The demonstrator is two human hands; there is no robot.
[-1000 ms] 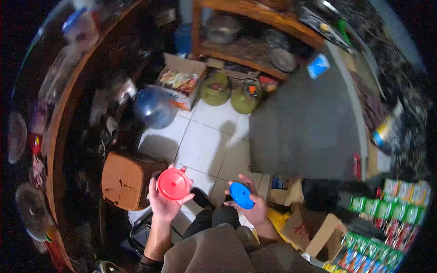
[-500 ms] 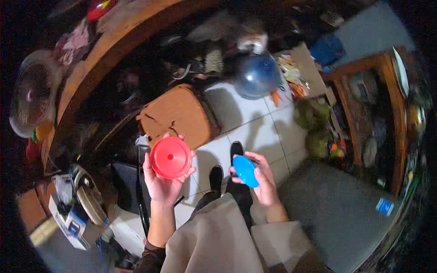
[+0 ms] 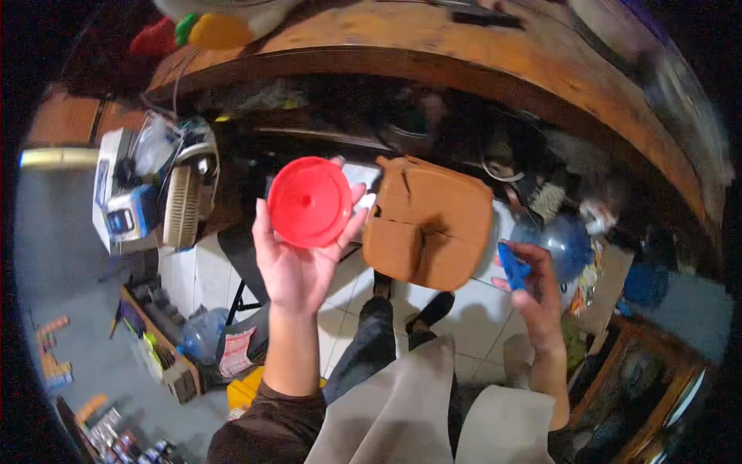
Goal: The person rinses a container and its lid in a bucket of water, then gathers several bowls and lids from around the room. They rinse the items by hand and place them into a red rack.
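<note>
A round red plastic piece (image 3: 309, 203) with a small hole at its centre rests in my left hand (image 3: 303, 267), whose fingers curl up around its edge. Off to the right, my right hand (image 3: 539, 290) grips a blue plastic piece (image 3: 511, 265) between thumb and fingers, seen nearly edge-on. Between the two hands, lower down, is a brown seat (image 3: 456, 209) with cracks in its surface.
A wooden counter (image 3: 348, 39) curves across the top. At the left stands a box of items with a beige fan-like object (image 3: 181, 205). Blue round containers (image 3: 564, 246) lie at the right, near a wooden frame (image 3: 641, 348). My feet are on white floor tiles.
The view has turned left, and the brown seat now appears between my hands. The blue piece has tilted from its face towards its edge. Both hands keep their pieces, and they are farther apart.
</note>
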